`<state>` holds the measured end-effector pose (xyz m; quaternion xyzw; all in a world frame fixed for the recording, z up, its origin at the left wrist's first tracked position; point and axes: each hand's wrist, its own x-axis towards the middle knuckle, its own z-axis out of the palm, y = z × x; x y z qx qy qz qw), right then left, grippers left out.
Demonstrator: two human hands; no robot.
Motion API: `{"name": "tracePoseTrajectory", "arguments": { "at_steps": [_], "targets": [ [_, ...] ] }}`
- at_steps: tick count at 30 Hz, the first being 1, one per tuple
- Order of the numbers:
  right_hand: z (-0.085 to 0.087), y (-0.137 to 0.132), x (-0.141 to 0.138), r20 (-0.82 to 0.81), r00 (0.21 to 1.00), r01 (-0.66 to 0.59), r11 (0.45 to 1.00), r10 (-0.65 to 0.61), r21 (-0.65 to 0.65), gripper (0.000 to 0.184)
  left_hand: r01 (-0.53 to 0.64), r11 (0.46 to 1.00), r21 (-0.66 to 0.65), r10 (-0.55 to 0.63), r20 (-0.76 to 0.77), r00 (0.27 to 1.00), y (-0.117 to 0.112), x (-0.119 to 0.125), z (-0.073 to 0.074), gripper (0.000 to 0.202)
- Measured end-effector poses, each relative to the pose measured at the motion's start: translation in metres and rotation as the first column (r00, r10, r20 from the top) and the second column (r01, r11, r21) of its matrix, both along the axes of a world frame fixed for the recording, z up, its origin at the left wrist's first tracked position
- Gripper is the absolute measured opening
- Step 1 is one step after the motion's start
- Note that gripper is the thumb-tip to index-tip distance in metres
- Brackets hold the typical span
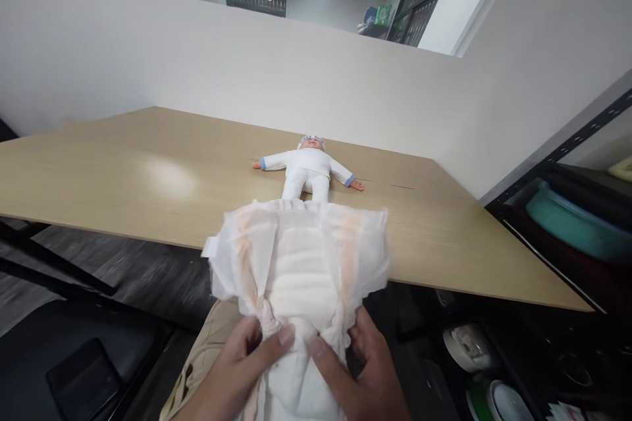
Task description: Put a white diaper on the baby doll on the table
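Note:
An unfolded white diaper (301, 270) is held up over my lap at the table's front edge, its padded inner side facing me. My left hand (247, 358) grips its left side near the narrow middle, thumb on the padding and fingers behind. My right hand (358, 368) pinches the opposite side in the same way. The diaper's far end spreads wide, with a tab sticking out at the left. Beyond it, a baby doll (309, 164) in white clothes with blue cuffs lies on its back, arms stretched out. The diaper hides the doll's feet.
The doll lies on a wooden table (123, 164) against a white partition wall. At the left stands a black chair (64, 322) with a phone (83, 378) on it. On the right, a shelf holds a teal basin (577, 223); round containers (469, 346) sit lower down.

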<state>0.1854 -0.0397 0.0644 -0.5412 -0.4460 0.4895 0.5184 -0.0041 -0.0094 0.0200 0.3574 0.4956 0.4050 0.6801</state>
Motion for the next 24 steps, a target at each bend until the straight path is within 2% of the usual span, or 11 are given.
{"name": "tracePoseTrajectory", "arguments": {
  "at_steps": [3, 6, 9, 12, 15, 17, 19, 21, 22, 24],
  "targets": [
    [-0.013, 0.032, -0.011, -0.105, 0.993, -0.061, 0.998, 0.058, -0.026, 0.064, -0.03, 1.0, -0.005, 0.03, 0.101, 0.994, 0.028, 0.002, -0.017, 0.057],
    [-0.044, 0.053, -0.016, -0.163, 0.986, -0.049, 0.997, 0.038, -0.063, 0.068, -0.057, 0.996, -0.074, 0.073, 0.226, 0.971, 0.046, 0.006, -0.039, 0.062],
    [-0.08, 0.062, -0.014, -0.16, 0.987, -0.038, 0.99, 0.016, -0.139, 0.071, -0.075, 0.988, -0.135, 0.108, 0.258, 0.96, 0.056, 0.006, -0.067, 0.066],
    [-0.105, 0.062, -0.008, -0.104, 0.995, -0.021, 0.982, 0.001, -0.187, 0.075, -0.033, 0.984, -0.176, 0.077, 0.252, 0.964, 0.06, 0.003, -0.091, 0.075],
    [-0.117, 0.056, -0.002, -0.006, 1.0, 0.013, 0.984, -0.014, -0.18, 0.077, -0.006, 0.98, -0.201, 0.057, 0.246, 0.968, 0.06, 0.002, -0.101, 0.079],
    [-0.121, 0.051, 0.001, 0.086, 0.996, 0.017, 0.987, -0.003, -0.158, 0.066, -0.038, 0.98, -0.196, 0.085, 0.237, 0.968, 0.058, 0.004, -0.099, 0.078],
    [-0.123, 0.047, 0.004, 0.211, 0.977, 0.036, 0.994, -0.012, -0.108, 0.054, -0.059, 0.98, -0.191, 0.102, 0.222, 0.97, 0.055, 0.006, -0.095, 0.077],
    [-0.124, 0.048, 0.01, 0.375, 0.918, 0.128, 0.991, -0.128, 0.025, 0.044, -0.055, 0.981, -0.188, 0.095, 0.214, 0.972, 0.054, 0.008, -0.092, 0.076],
    [-0.123, 0.051, 0.015, 0.458, 0.86, 0.183, 0.974, -0.226, 0.136, 0.04, -0.055, 0.982, -0.183, 0.094, 0.212, 0.973, 0.054, 0.008, -0.092, 0.074],
    [-0.119, 0.062, 0.025, 0.577, 0.698, 0.221, 0.894, -0.424, 0.39, 0.034, -0.059, 0.985, -0.163, 0.092, 0.208, 0.974, 0.055, 0.007, -0.093, 0.071]
  ]
}}
